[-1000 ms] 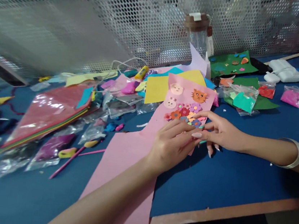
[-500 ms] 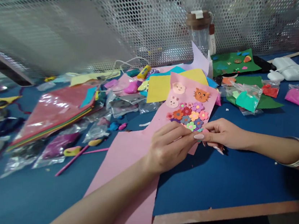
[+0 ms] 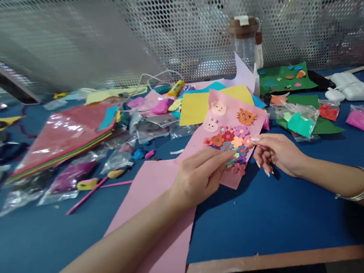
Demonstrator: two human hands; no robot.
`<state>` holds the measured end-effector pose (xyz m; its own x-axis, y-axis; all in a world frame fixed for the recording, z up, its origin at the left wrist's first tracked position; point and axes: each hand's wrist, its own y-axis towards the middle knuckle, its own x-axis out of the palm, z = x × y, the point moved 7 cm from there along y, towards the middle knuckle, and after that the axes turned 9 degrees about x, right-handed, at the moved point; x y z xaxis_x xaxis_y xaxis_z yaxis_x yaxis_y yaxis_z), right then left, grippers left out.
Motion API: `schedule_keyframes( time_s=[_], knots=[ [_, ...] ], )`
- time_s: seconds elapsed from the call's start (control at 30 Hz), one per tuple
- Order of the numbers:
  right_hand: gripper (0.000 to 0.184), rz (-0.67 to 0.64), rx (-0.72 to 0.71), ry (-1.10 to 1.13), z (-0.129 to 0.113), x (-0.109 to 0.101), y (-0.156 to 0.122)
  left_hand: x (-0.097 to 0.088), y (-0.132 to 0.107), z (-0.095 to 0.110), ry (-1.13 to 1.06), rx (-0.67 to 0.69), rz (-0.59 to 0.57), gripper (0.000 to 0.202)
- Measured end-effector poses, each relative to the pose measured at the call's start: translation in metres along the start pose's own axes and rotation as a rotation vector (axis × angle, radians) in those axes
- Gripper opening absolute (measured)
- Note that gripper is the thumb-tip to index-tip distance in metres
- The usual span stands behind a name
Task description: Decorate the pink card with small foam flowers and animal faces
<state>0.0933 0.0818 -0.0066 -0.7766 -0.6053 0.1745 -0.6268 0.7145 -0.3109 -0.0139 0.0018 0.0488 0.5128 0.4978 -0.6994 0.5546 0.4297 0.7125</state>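
In the head view, a pink sheet carries a cluster of coloured clay flowers, an orange cat face and two pale animal faces. My left hand reaches over the sheet's lower left, fingers pressed together at the green bits below the flowers. Whatever lies between those fingertips is hidden. At the sheet's right edge my right hand pinches with thumb and forefinger beside a pink flower, its other fingers curled loosely. Anything in that pinch is too small to make out. A pinkish-red flower shows near the bottom edge.
A longer pink paper runs toward the table's front edge. Left lie a stack of coloured sheets, bagged purple clay and a pink stick tool. Behind stand a lidded bottle and green paper; bagged clay lies right.
My hands have parted. The right one moved up along the sheet's edge, while the left drew slightly left and down, uncovering the pinkish-red flower at the bottom.
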Motion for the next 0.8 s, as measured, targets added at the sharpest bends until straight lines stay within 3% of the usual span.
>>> schedule_keyframes(
  time_s=[0.1,0.3,0.4,0.5,0.63,0.8],
  knots=[
    [0.013,-0.038,0.01,0.003,-0.001,0.002,-0.001,0.001,-0.002,0.0,0.03,0.021,-0.003,0.023],
    [0.02,-0.073,0.016,-0.042,0.001,0.006,-0.001,-0.005,0.005,0.006,-0.078,0.077,0.046,0.005],
    [0.024,-0.086,0.011,-0.061,0.002,0.006,-0.001,-0.009,0.006,0.008,-0.116,0.101,0.074,0.007],
    [0.026,-0.106,-0.002,-0.083,0.002,0.006,-0.001,-0.004,0.004,0.007,-0.061,0.108,0.031,0.004],
    [0.027,-0.125,-0.008,-0.101,0.004,0.007,0.0,0.003,-0.001,-0.002,0.024,0.058,-0.002,0.018],
    [0.026,-0.125,0.004,-0.122,0.005,0.007,0.001,0.0,0.001,-0.002,-0.036,0.079,0.058,0.011]
  ],
)
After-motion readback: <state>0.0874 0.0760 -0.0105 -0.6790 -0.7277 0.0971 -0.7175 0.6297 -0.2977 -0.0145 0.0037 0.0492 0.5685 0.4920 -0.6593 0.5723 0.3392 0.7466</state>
